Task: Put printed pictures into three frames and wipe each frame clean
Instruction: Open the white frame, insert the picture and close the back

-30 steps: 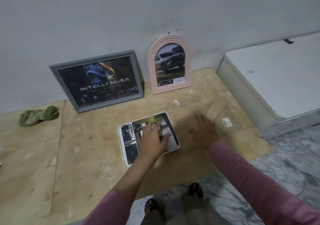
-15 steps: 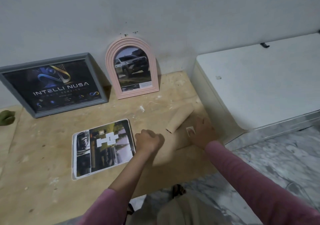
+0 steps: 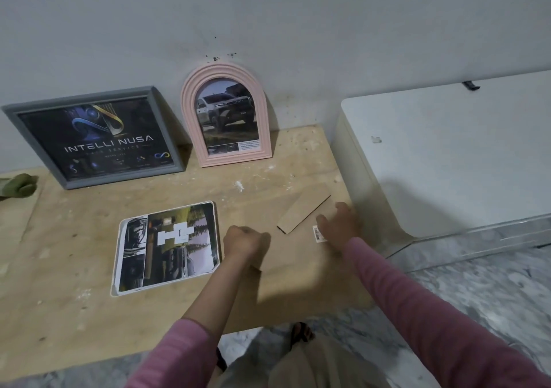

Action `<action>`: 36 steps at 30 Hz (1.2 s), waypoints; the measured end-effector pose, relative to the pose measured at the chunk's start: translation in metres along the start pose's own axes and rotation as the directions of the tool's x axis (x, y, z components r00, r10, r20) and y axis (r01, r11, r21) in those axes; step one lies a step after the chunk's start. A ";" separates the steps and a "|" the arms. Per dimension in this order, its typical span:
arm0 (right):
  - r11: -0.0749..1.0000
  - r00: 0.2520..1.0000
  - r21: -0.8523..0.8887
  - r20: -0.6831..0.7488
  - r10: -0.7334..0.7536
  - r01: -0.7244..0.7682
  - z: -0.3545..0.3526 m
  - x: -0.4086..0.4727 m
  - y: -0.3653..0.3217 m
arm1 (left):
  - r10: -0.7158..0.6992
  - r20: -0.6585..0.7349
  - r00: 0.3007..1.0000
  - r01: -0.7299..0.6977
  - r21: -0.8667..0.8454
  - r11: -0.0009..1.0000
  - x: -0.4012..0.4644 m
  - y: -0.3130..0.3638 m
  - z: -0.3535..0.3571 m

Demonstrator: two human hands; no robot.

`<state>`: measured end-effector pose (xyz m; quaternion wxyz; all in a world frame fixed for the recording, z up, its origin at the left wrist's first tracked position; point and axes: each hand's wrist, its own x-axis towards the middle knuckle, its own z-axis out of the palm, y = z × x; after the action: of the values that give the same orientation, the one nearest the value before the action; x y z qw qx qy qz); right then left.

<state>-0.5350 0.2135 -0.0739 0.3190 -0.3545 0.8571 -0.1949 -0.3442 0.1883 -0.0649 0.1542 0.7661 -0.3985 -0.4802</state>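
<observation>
Down over a low plywood board (image 3: 89,313) on the marble floor (image 3: 492,292), the head camera shows both arms in pink sleeves reaching forward. The left hand (image 3: 244,240) is curled into a loose fist, knuckles up, fingers folded in and holding nothing that can be seen; it hovers just right of the third frame. The right hand (image 3: 340,226) lies palm down with fingers spread flat on a brown fibreboard backing panel (image 3: 298,256), beside a white barcode sticker (image 3: 319,234). A folded fibreboard stand flap (image 3: 304,213) rises from that panel just left of the fingertips.

The white rounded-corner frame (image 3: 168,246) lies flat on the board, a glossy printed collage of dark vehicle photographs resting on it, slightly askew. Leaning against the grey plaster wall (image 3: 268,14) stand a grey rectangular wooden frame (image 3: 92,137) holding a dark poster that reads INTELLI NUSA, and, just to its right, a pink ribbed arch-shaped frame (image 3: 225,116) with a picture of a pickup truck. A crumpled olive-green cloth (image 3: 19,185) sits at the left edge. A smooth white cabinet (image 3: 447,155) stands to the right.
</observation>
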 end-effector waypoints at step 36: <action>0.977 0.985 0.164 0.084 -0.153 0.138 0.169 -0.116 -0.137 | 0.370 -0.182 0.911 -0.328 0.223 0.918 0.077 -0.132 -0.236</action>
<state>-0.2898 0.1883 -0.0720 0.3719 -0.3990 0.7943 -0.2676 -0.0634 0.1789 -0.0775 0.2082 0.7416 -0.5531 -0.3174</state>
